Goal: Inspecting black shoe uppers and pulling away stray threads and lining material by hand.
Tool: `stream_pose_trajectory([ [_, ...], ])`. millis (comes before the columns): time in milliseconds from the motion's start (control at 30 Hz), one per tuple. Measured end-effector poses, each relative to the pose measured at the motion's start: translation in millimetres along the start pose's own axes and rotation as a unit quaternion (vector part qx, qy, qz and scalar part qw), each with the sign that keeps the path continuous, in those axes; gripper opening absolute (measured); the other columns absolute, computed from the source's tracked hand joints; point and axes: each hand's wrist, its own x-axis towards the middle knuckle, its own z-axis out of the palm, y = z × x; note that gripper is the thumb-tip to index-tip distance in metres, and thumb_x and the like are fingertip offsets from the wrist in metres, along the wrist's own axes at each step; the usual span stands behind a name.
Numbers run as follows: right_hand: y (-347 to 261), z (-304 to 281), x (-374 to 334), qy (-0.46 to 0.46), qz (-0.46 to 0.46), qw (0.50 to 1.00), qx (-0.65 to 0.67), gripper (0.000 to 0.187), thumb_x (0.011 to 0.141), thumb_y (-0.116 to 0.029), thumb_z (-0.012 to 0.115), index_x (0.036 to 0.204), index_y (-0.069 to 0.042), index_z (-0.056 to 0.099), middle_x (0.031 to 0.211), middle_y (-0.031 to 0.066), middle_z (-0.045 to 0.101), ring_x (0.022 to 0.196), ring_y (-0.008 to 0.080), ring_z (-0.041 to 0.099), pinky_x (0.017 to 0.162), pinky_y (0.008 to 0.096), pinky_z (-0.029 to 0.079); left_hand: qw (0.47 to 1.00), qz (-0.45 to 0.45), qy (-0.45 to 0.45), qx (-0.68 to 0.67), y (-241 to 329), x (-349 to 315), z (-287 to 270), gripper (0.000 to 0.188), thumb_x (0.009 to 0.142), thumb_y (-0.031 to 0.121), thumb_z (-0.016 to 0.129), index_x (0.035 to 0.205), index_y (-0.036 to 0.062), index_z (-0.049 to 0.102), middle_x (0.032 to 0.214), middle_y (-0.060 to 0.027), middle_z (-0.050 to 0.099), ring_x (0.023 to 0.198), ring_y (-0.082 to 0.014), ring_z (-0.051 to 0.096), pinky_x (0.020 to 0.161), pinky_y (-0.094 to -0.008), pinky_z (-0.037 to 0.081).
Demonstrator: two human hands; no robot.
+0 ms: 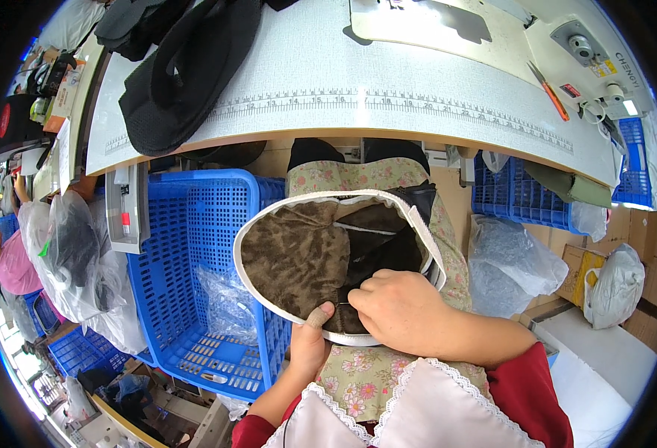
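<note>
On my lap lies a hat (pixel 291 257), its opening turned up. Brown plush lining covers its left part, darker black fabric shows on the right, and a white band runs round the rim. My left hand (pixel 310 345) is closed on the near rim, thumb inside and the other fingers hidden beneath. Over the hat's near right part, my right hand (pixel 395 310) is curled in a pinch against the lining. A thin pale line shows between its fingertips and my left thumb; what the pinch holds is too small to make out.
A blue plastic basket (pixel 265 187) with clear plastic stands left of my lap. Ahead, a white sewing table (pixel 291 123) carries black caps (pixel 186 78), a printed ruler, orange-handled snips (pixel 551 93) and a sewing machine (pixel 582 45). Plastic bags (pixel 511 261) and cartons lie to the right.
</note>
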Motion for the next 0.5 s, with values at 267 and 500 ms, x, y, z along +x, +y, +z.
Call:
stream_pose_trajectory([
  [267,3.7,0.2,0.9,0.009,-0.011,1.0,0.009,0.007,0.071,-0.008,0.06,0.071,-0.005,0.053,0.068,0.0089,0.056,0.071,0.0269,0.057,0.061,0.0376,0.048,1.0,0.003,-0.017,-0.002,0.1,-0.4,-0.8,0.05,0.077,0.002,0.056,0.125,0.0003,0.044,0.119,-0.0104,0.052,0.107,-0.0227,0.051,0.095,-0.0349,0.04],
  [500,6.6,1.5,2.1,-0.005,-0.01,1.0,0.028,0.004,0.072,-0.007,0.058,0.073,-0.004,0.056,0.068,0.011,0.058,0.071,0.0288,0.059,0.063,0.0391,0.048,1.0,0.009,0.0,0.01,-0.5,2.2,-0.1,0.051,0.075,0.001,0.056,0.124,-0.0002,0.044,0.118,-0.0101,0.053,0.106,-0.0227,0.051,0.095,-0.034,0.04],
])
